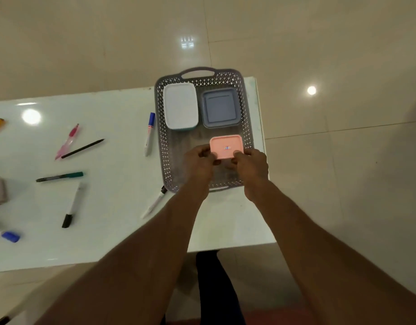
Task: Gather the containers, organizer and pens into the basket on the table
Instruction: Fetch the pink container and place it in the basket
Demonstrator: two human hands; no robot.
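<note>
Both hands hold the pink container [226, 146] over the grey basket [160, 137], near its right side. Left hand [198, 160] fingers pinch its near-left corner, right hand [251, 161] fingers pinch its near-right corner; the container sits between them. White container [180, 105] and blue-grey container [221, 107] lie in the basket's far half. Pens, e.g. blue-capped marker [149, 134], are scattered on the worktop [113, 207] to the left.

Pink lidded container [226, 146] sits level inside grey perforated basket [162, 146], near its right wall.
</note>
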